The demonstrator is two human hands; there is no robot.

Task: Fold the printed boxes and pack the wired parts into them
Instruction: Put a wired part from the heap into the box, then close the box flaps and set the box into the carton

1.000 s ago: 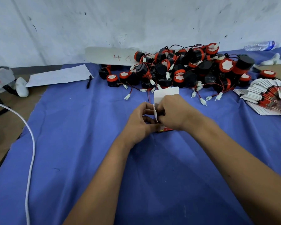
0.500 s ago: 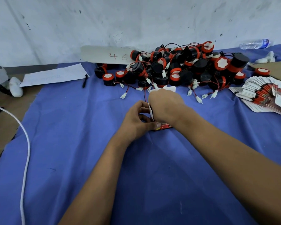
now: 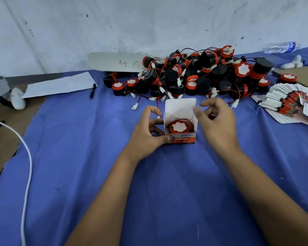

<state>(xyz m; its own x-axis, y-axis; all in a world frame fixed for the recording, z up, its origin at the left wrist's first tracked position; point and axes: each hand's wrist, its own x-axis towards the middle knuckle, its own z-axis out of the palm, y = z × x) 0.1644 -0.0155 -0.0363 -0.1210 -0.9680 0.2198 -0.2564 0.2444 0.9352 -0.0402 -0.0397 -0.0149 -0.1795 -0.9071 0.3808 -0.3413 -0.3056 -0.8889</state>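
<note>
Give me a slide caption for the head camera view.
Left hand steadies an open printed box holding one wired part; right hand hovers beside it.

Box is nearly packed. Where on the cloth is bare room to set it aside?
Bare blue cloth lies left of the left hand, between the white cable and the box. Crowded: the parts pile behind, flat boxes right.

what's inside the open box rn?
One wired part, red ring and white face up, sits in the box, lid flap up. Its wire and lower body are hidden by the box walls. Left hand holds the box.
</note>
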